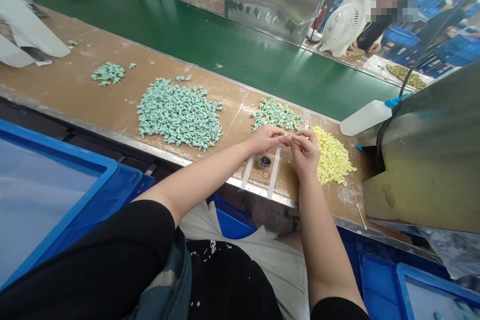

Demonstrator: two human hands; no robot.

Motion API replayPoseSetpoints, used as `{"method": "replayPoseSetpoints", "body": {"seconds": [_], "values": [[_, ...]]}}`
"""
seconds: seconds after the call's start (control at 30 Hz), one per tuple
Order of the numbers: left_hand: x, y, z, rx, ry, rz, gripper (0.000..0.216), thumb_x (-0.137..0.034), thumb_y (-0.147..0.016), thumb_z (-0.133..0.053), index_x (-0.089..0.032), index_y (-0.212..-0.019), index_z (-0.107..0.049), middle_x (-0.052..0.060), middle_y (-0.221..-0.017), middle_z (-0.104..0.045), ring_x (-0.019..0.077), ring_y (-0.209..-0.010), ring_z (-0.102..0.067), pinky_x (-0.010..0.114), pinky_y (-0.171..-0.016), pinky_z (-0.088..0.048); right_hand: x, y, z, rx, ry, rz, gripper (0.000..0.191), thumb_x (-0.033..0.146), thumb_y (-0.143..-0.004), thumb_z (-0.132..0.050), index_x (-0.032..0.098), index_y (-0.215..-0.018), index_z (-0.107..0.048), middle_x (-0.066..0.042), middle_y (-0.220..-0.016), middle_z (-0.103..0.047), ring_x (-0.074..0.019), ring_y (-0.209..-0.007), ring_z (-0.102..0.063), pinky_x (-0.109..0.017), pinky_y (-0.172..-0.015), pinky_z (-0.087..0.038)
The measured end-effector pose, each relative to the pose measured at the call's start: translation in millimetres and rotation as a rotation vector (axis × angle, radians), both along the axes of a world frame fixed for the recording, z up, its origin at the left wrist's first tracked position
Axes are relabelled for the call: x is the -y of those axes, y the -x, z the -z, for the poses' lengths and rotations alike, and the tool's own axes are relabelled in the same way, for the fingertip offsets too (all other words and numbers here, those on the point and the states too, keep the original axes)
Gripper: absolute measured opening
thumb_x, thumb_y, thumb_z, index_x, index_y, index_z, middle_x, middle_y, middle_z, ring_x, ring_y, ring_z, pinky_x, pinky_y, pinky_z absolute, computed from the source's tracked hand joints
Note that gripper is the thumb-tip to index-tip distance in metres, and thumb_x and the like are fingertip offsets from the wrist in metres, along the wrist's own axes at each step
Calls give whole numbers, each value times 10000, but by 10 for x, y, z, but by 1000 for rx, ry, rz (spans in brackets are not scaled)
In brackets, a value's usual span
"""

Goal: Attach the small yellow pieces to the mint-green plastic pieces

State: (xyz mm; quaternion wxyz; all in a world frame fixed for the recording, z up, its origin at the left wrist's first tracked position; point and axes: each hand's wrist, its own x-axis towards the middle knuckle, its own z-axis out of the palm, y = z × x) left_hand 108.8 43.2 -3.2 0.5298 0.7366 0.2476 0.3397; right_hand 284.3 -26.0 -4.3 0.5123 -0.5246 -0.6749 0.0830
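My left hand [267, 139] and my right hand [305, 149] meet fingertip to fingertip above the bench, both closed in a pinch. Between them is something tiny, mostly hidden by the fingers. Just beyond lies a pile of joined green-and-yellow pieces [278, 114]. Beside my right hand spreads a heap of small yellow pieces [333, 156]. To the left of my hands is a larger heap of small green pieces [180, 115]. Below my hands a small round pot with dark contents [264, 161] stands between two strips of white tape [274, 172].
Behind the brown bench [112, 105] runs a green conveyor belt [180, 30]. A white bottle with a blue tip [365, 117] lies by a metal housing [431, 160] on the right. Blue crates [108, 167] flank me. Across the belt, a person works near a white fan [344, 22].
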Motion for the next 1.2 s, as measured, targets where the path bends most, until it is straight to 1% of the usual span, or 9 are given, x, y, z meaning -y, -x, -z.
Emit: {"method": "replayPoseSetpoints", "body": {"seconds": [0.07,0.13,0.27,0.37,0.53,0.63,0.73,0.9,1.2], "values": [[-13,0,-4,40,25,-28,590,-710,-934,-565,-159,-945,-773,57,-857,-784,92,-521,-524,260,-577,-402,1,-42,-12,25,47,-21,231,385,-1000,-607,284,-1095,-792,-90,-1122,-611,-247,-1007,-654,-397,-736,-579],[-28,6,-4,66,-18,-94,564,-688,-946,-566,-165,-909,-771,70,-915,-800,114,-620,-588,267,-651,-443,-7,-129,-18,102,56,53,274,352,-1008,-558,277,-1137,-787,-101,-1129,-616,-264,-1050,-639,-428,-811,-566],[-50,62,-15,63,-97,-241,549,-663,-972,-545,-172,-832,-746,59,-846,-771,146,-695,-607,275,-682,-440,-26,-358,20,356,156,441,332,251,-909,-559,232,-1146,-791,-128,-1152,-625,-315,-1101,-572,-522,-966,-457],[-64,130,-45,-4,-166,-344,553,-654,-1001,-497,-184,-830,-735,39,-785,-738,148,-657,-580,282,-651,-407,-18,-441,58,503,314,594,384,258,-845,-586,216,-1171,-784,-147,-1224,-625,-345,-1124,-516,-535,-973,-388],[-143,218,-60,-330,-292,-551,452,-583,-1037,-479,-230,-964,-752,49,-876,-739,217,-840,-651,313,-748,-440,16,-402,46,591,398,612,354,343,-893,-558,197,-1107,-800,-152,-1213,-634,-342,-1127,-480,-506,-958,-342],[-211,233,-9,-448,-367,-581,345,-486,-1031,-538,-228,-1005,-765,84,-1115,-733,261,-1106,-629,355,-953,-466,23,-387,46,584,404,594,335,361,-906,-547,203,-1035,-813,-145,-1169,-648,-337,-1110,-478,-504,-948,-333],[-243,226,50,-485,-382,-582,240,-405,-982,-631,-231,-1053,-781,95,-1206,-686,279,-1207,-582,395,-1074,-440,16,-390,74,557,349,541,299,364,-895,-567,210,-948,-818,-141,-1110,-662,-331,-1072,-478,-516,-942,-334],[-208,196,54,-387,-362,-566,232,-350,-962,-650,-236,-1118,-778,92,-1233,-662,274,-1210,-587,402,-1092,-442,4,-378,114,506,264,466,272,359,-897,-583,222,-857,-815,-126,-1003,-687,-306,-981,-482,-528,-928,-340],[-99,128,-28,-173,-442,-463,171,-320,-985,-621,-204,-950,-742,69,-1056,-740,215,-1073,-647,352,-1028,-457,-32,-422,170,497,252,409,368,505,-944,-594,222,-819,-793,-122,-970,-697,-308,-979,-513,-521,-928,-347]]}}
